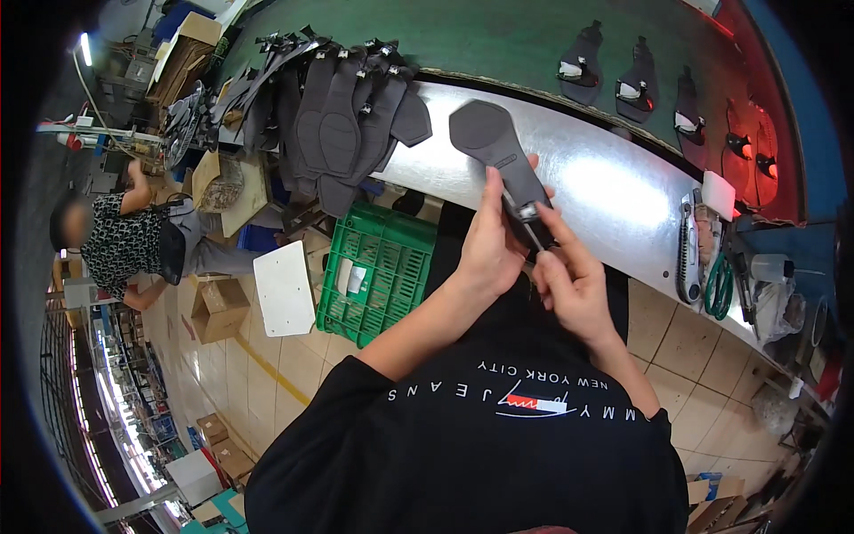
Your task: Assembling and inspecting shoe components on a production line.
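Observation:
A dark grey padded strap piece (pixel 485 132), wide and rounded at one end, is held over the metal table edge. My left hand (pixel 489 245) grips its narrow part, thumb laid along the near side and fingertips showing beyond the far side. At the narrow end, by a small shiny buckle (pixel 528 212), my right hand (pixel 574 289) is closed in a pinch with its index finger stretched along the strap. What lies between the right fingertips is too small to make out. A heap of similar strap pieces (pixel 334 125) hangs over the table edge to the left.
Several pieces like a strap pad (pixel 634 89) lie on the green belt (pixel 498 40), running toward a red-lit enclosure (pixel 756 107). Green-handled scissors (pixel 719 285) and a cutter (pixel 688 254) lie at the right. Below stands a green crate (pixel 378 276). Another person (pixel 133 231) works at the left.

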### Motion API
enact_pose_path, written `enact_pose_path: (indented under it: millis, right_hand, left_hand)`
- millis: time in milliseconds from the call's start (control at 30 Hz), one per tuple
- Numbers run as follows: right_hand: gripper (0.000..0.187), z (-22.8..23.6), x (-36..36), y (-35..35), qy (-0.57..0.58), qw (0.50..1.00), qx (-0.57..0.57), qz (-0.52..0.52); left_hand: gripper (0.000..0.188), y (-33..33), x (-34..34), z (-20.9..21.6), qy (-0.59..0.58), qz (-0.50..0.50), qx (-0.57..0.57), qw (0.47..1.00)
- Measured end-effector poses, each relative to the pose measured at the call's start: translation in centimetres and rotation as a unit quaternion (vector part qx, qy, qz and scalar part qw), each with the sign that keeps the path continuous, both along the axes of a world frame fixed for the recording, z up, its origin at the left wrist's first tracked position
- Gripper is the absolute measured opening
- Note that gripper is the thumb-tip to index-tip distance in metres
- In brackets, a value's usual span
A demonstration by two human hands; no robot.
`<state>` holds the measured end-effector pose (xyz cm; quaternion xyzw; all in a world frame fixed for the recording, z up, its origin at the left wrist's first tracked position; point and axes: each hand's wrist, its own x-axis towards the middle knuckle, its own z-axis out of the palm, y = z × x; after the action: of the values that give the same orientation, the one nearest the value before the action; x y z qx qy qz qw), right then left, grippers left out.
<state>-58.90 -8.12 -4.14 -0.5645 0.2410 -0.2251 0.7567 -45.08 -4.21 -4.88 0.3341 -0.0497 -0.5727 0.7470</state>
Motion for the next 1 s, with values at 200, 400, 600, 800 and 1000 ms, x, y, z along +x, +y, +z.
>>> enact_pose_path:
  millis: [200, 400, 600, 800, 1000]
  right_hand:
    - [0.049, -1.2, -1.8, -1.6, -0.126, 0.950, 0.284, 0.017]
    - [0.054, -0.3, -1.8, -1.1, -0.116, 0.931, 0.342, 0.047]
    - [0.054, 0.1, -1.4, -0.5, -0.093, 0.935, 0.336, 0.072]
    - [0.046, -0.2, -1.5, -0.2, -0.075, 0.949, 0.304, 0.046]
    - [0.039, -0.8, -1.4, -0.6, -0.047, 0.969, 0.242, 0.014]
  left_hand:
    - [0.057, 1.4, 0.6, 1.2, -0.130, -0.058, -0.026, 0.989]
    - [0.070, 2.1, 1.0, -0.2, -0.149, -0.032, -0.016, 0.988]
    - [0.077, 2.8, 0.6, -0.8, -0.217, 0.006, -0.043, 0.975]
    - [0.073, 3.3, 0.5, -1.1, -0.241, -0.007, -0.054, 0.969]
    - [0.071, 3.1, 0.5, -0.9, -0.229, -0.024, -0.024, 0.973]
